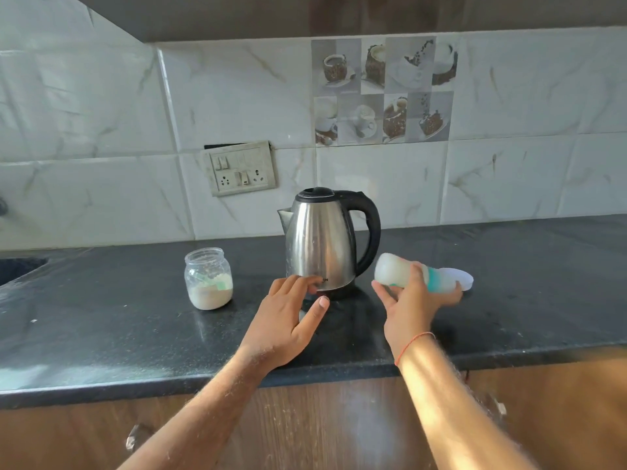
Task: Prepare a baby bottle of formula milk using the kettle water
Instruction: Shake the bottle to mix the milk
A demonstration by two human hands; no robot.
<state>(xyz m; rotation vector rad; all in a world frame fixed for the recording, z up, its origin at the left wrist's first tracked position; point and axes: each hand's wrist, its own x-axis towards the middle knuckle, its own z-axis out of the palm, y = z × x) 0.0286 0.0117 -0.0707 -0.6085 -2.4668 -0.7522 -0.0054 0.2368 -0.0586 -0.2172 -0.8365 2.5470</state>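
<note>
A steel kettle (320,244) with a black lid and handle stands on the black counter (135,334), spout to the left. My right hand (412,300) grips a baby bottle (395,269) lying sideways in the air, filled with milky white liquid, teal collar toward the right. The bottle is blurred. My left hand (290,320) hovers over the counter in front of the kettle's base, fingers loosely spread and holding nothing. A clear jar (208,278) of pale formula powder with a green scoop inside stands left of the kettle, lid off.
A white round lid (463,276) lies on the counter behind the bottle. A switch and socket plate (239,169) is on the tiled wall behind. A sink edge (17,269) shows at far left. Wooden cabinet fronts (339,429) run below the counter.
</note>
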